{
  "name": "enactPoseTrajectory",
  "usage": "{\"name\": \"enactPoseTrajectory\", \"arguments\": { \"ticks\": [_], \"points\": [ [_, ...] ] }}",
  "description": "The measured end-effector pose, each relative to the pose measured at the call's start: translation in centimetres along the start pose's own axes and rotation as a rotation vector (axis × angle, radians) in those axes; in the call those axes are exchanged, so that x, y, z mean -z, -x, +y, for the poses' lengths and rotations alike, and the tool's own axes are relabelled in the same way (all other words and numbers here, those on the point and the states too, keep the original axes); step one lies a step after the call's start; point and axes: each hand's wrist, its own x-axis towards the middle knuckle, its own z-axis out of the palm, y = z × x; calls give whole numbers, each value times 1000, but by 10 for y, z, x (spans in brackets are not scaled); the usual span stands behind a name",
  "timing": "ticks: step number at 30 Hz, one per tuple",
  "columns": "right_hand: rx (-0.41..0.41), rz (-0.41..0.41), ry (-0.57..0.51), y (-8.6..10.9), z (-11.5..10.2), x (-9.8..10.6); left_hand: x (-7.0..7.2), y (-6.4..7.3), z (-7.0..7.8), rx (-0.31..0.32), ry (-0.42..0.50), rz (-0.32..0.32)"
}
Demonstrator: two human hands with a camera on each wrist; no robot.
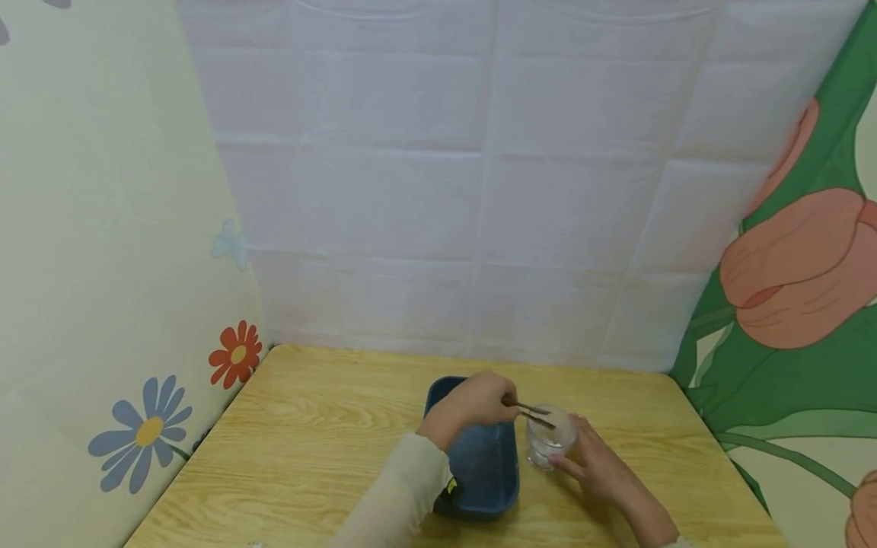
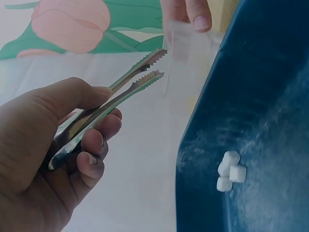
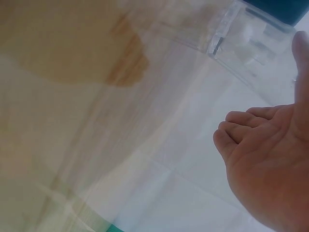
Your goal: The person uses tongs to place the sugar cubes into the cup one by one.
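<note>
My left hand point(image 1: 476, 399) reaches across the blue bin and holds small metal tongs point(image 2: 104, 108) between thumb and fingers. Their serrated tips stand apart with nothing between them, right at the mouth of a clear cup point(image 1: 540, 454). My right hand point(image 1: 601, 460) holds this cup from its right side, thumb low and fingers behind. In the right wrist view the cup point(image 3: 251, 46) shows between the thumb and the other fingers. Several small white cubes point(image 2: 231, 171) lie together inside the blue bin point(image 2: 193, 140); in the head view my left arm hides part of its inside.
The bin point(image 1: 486, 479) stands close to the left of the cup on a wood-patterned table point(image 1: 329, 426). A white cloth point(image 1: 411, 205) hangs behind the table. Flower-printed panels flank it at left point(image 1: 123, 266) and right point(image 1: 795, 274).
</note>
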Motion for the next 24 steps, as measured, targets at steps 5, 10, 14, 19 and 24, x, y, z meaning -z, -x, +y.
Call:
{"name": "enactPoseTrajectory", "arguments": {
  "ticks": [5,10,14,19,24],
  "points": [
    [0,5,-8,1,0,0,8,6,-7,-8,49,14],
    [3,10,-13,1,-2,1,13,8,-14,-14,15,50],
    [-7,8,-1,1,-2,0,17,10,-20,-19,-32,75],
    [-24,-12,1,1,-2,1,22,13,-26,-23,-52,93],
    [-54,-48,0,0,-1,1,26,17,-29,-11,-42,96]
  ]
}}
